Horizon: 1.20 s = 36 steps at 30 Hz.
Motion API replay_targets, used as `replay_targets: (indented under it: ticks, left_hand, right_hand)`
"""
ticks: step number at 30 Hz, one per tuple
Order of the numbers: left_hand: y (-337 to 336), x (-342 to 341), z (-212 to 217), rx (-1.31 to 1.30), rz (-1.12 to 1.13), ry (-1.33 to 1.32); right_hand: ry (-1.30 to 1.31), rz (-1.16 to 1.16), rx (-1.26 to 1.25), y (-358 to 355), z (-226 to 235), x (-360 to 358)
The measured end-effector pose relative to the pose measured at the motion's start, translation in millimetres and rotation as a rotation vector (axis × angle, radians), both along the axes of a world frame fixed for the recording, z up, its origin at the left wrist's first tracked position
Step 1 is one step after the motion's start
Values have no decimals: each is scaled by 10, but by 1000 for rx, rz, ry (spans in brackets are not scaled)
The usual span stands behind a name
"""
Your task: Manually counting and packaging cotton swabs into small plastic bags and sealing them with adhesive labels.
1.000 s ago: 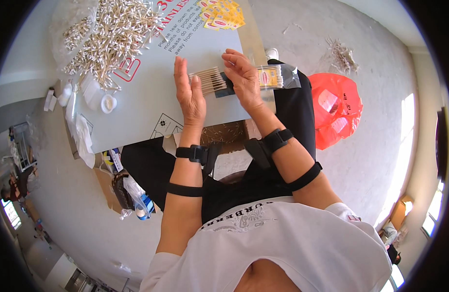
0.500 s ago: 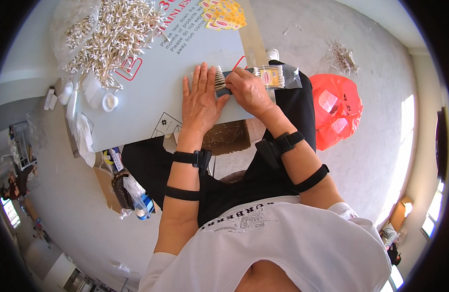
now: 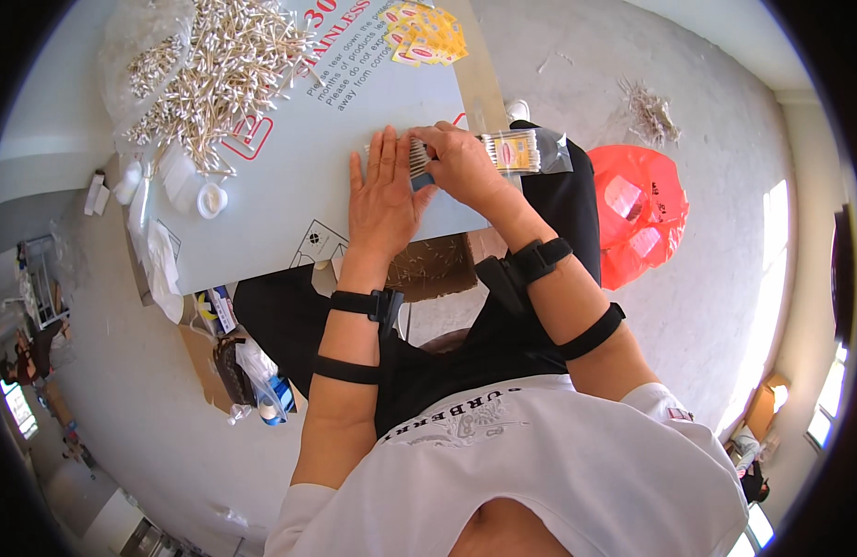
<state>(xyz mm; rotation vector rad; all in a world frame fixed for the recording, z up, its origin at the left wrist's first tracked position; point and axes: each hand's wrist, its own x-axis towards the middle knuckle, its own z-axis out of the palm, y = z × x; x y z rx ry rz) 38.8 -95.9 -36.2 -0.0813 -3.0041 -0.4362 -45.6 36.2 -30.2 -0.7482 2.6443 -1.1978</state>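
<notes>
A row of cotton swabs lies side by side near the table's front edge, a dark strip under it. My left hand rests flat at the row's left end, open, fingers stretched out and covering part of it. Bent over the row's right side is my right hand, its fingers closed and their tips at the swabs. What they pinch is hidden. Right of that hand lies a clear bag of cotton swabs with a yellow card in it, reaching past the table edge.
A large heap of cotton swabs covers the table's far left, beside a small round white tub. Yellow cards lie at the back. Below the front edge is a cardboard box; a red plastic bag sits on the floor at right.
My right hand has moved left along the row of swabs, closer to my left hand. The left hand stays flat in about the same place.
</notes>
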Motion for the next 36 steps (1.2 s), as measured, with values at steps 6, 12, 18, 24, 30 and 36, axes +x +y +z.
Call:
replay_targets:
  ticks: [6, 12, 18, 24, 30, 36]
  left_hand:
    - [8, -1, -18, 4, -7, -26]
    - [206, -40, -20, 14, -60, -18]
    - [571, -133, -32, 38, -94, -14]
    - [767, -191, -29, 70, -127, -8]
    - [810, -235, -34, 68, -119, 7]
    - [823, -242, -36, 169, -108, 32]
  right_hand:
    - [188, -68, 43, 265, 146, 140]
    - [242, -188, 350, 1039, -154, 81]
    - [42, -146, 168, 1091, -309, 90]
    - [39, -140, 137, 1105, -317, 81]
    - [12, -134, 150, 1104, -308, 81]
    - [18, -133, 66, 1095, -317, 79]
